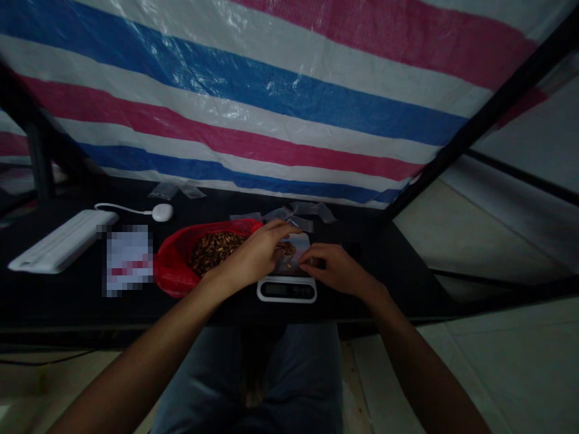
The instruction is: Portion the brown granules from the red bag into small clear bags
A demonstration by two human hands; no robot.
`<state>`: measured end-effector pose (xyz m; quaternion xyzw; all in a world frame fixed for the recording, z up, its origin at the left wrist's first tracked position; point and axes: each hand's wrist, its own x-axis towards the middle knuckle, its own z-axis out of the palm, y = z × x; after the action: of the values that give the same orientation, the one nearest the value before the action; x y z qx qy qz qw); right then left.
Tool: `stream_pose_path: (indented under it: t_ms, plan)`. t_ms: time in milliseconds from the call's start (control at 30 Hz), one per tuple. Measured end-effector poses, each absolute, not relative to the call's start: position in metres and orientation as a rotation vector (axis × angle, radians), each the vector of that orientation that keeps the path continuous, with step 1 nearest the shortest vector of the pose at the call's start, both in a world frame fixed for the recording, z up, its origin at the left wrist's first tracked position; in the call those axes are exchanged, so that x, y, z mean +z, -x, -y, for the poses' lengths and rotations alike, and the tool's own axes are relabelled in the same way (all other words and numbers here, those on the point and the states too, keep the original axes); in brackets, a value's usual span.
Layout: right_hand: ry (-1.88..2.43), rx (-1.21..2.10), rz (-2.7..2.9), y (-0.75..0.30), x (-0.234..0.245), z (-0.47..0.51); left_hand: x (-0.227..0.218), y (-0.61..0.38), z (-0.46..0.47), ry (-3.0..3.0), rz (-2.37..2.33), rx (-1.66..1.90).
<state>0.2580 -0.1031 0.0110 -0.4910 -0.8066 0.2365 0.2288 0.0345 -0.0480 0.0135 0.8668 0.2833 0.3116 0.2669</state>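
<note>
A small clear plastic bag (296, 244) with some brown grains in it is between my hands, over a white digital scale (287, 298). My left hand (265, 252) grips the bag's left side, its fingers curved over the top. At the right edge, my right hand (337, 268) pinches the bag with bent fingers. The hands and bag cover most of the scale's platform, but its dark display shows in front. Left of the scale, under my left forearm, an open red bag (174, 259) holds a heap of brown grains (216, 250).
Several clear plastic bags (312, 210) lie behind my hands, others (176, 190) at the back left. A white oblong device (63, 241), a white round piece on a cable (162, 212) and a blurred packet (129, 260) are left on the black table (217, 310). Striped sheeting (253, 108) hangs behind.
</note>
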Motion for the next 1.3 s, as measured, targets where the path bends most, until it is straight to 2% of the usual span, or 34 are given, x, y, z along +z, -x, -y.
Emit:
stream_pose_path:
  t_ms: [200, 633, 933, 1300]
  plan:
    - [1.257, 0.489, 2.106, -0.249, 0.017, 0.092, 0.009, -0.031, 0.049, -2.338, -0.770, 0.844]
    - [1.199, 0.409, 2.146, -0.246, 0.011, 0.094, 0.003, -0.023, 0.052, -2.301, -0.849, 0.892]
    - [1.521, 0.392, 2.111, -0.231, -0.008, 0.114, 0.003, -0.003, 0.058, -2.298, -1.283, 0.442]
    - [1.436, 0.368, 2.086, -0.233, 0.002, 0.111, 0.004, -0.011, 0.062, -2.305, -1.213, 0.448]
